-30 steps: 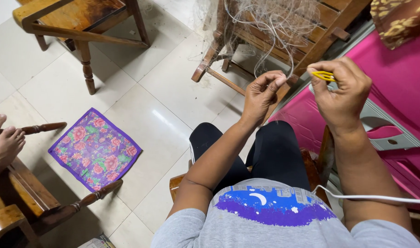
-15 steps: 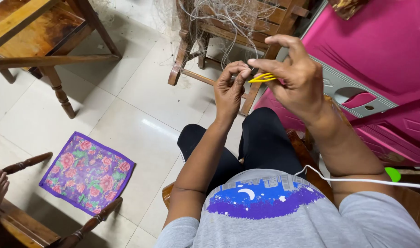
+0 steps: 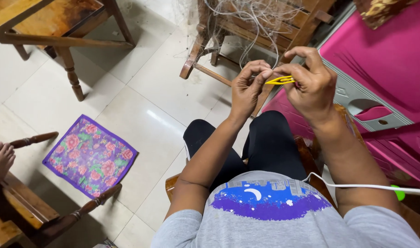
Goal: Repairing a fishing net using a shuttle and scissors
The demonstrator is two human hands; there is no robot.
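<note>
Pale tiled floor (image 3: pixel 141 92), left hand (image 3: pixel 246 89) pinching netting (image 3: pixel 255 18), right hand (image 3: pixel 311 85) gripping yellow needle (image 3: pixel 279 81).

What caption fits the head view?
Seated person's right hand pinches a yellow netting needle against the left hand, working pale netting draped over a wooden chair.

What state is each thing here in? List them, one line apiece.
Left hand: raised, fingertips pinched on thin net strands.
Right hand: raised, pinching the yellow needle.
Yellow needle: held level between both hands.
Fishing net: tangled, draped over the wooden chair.
Wooden chair: tipped forward, holding the net.
Floral cloth: spread flat on the tiled floor.
White cable: lying across the right arm.
</note>
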